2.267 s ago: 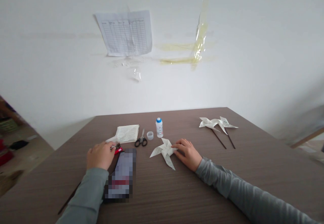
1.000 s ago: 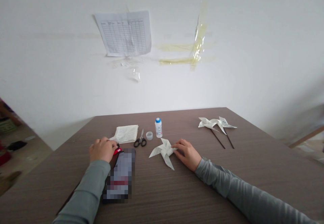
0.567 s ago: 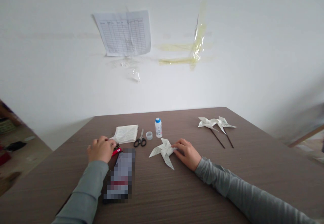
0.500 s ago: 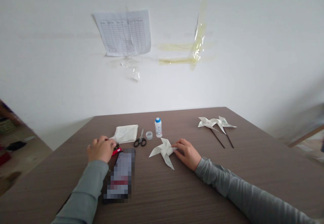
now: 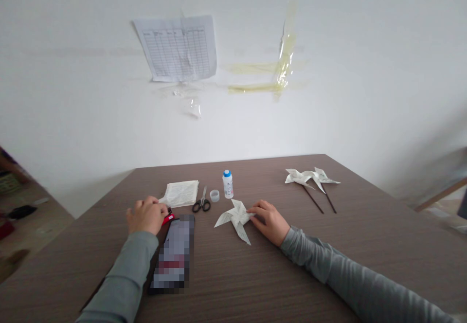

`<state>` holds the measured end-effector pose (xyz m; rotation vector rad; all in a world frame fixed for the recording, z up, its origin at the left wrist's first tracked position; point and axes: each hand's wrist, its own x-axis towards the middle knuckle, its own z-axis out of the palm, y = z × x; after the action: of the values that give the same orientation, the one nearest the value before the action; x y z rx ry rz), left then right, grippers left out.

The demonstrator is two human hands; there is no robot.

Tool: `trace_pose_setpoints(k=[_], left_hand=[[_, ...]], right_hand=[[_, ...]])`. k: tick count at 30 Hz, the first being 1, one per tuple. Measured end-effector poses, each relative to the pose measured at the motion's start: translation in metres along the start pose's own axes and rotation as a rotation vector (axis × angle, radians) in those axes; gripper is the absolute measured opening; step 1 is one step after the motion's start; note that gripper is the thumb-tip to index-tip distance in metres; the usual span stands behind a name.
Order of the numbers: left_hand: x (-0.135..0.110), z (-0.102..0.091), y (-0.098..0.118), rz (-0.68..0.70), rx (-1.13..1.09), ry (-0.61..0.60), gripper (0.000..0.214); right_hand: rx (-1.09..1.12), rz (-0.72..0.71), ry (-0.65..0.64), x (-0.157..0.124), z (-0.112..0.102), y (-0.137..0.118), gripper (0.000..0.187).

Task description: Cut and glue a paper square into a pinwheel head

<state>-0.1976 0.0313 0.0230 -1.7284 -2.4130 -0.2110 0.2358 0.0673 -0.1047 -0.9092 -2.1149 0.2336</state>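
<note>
White printed-paper pinwheel (image 5: 235, 221) lying flat mid-table on brown woodgrain tabletop (image 5: 321, 274). Right hand (image 5: 269, 222) relaxed, open, fingertips touching its right vane. Left hand (image 5: 146, 216) curled against small red object (image 5: 168, 218) (grip unclear), beside pixelated dark packet (image 5: 174, 260).

Bright, even light, soft shadows, curved wide-angle edges

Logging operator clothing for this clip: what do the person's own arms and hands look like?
Both arms wear long grey-green sleeves, the left sleeve and the right sleeve, which run to the wrists and end in plain cuffs. The left hand and right hand are bare: no gloves, and no watch or bracelet shows.
</note>
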Motion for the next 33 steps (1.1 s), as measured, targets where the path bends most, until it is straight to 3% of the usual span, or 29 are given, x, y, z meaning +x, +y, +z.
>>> trace_pose_setpoints(k=[5, 13, 19, 22, 25, 33], left_hand=[[0.001, 0.0, -0.005, 0.007, -0.07, 0.021, 0.016], [0.002, -0.005, -0.004, -0.044, -0.078, 0.012, 0.025], [-0.004, -0.003, 0.011, 0.076, -0.183, 0.039, 0.024], [-0.009, 0.005, 0.027, 0.12, -0.251, 0.076, 0.017], [-0.016, 0.013, 0.05, 0.23, -0.309, 0.073, 0.024], [-0.06, 0.033, 0.138, 0.37, -0.486, 0.074, 0.022]], right_hand=[[-0.022, 0.02, -0.026, 0.0, 0.0, 0.0, 0.027], [-0.037, -0.005, -0.028, 0.0, 0.001, 0.003, 0.028], [-0.049, -0.014, 0.002, 0.0, -0.002, 0.001, 0.029], [-0.038, -0.023, 0.026, 0.0, -0.002, -0.001, 0.026], [-0.04, -0.009, 0.047, 0.001, -0.001, -0.002, 0.025], [0.03, -0.001, 0.083, 0.005, 0.006, -0.001, 0.017]])
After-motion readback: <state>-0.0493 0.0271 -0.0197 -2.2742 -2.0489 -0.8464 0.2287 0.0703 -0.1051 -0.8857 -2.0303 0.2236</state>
